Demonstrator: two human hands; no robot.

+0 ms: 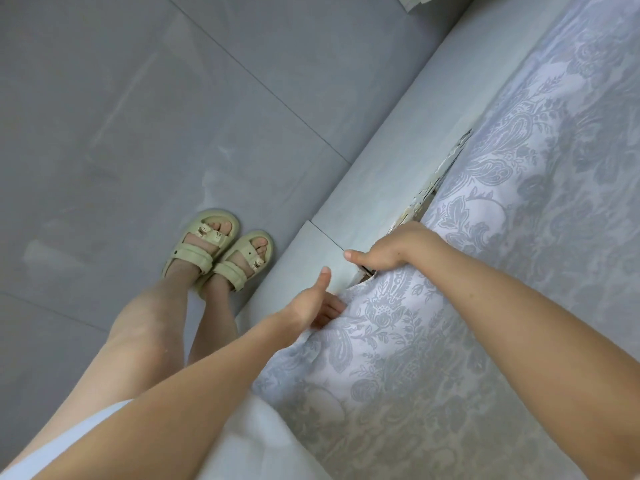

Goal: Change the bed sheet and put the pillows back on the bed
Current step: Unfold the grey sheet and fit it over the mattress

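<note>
A white bed sheet (pixel 502 258) with a grey floral pattern covers the mattress on the right. Its edge runs along the pale bed frame (pixel 391 161). My left hand (pixel 311 306) is at the sheet's edge, thumb stretched out, its fingers tucked under the fabric. My right hand (pixel 391 247) is a little farther along the same edge, thumb out, with its fingers pushed down between sheet and frame and hidden there. No pillows are in view.
Grey floor tiles (pixel 138 116) fill the left side. My feet in pale green sandals (pixel 221 251) stand close to the bed frame. Chipped paint (pixel 436 181) shows along the frame's inner edge.
</note>
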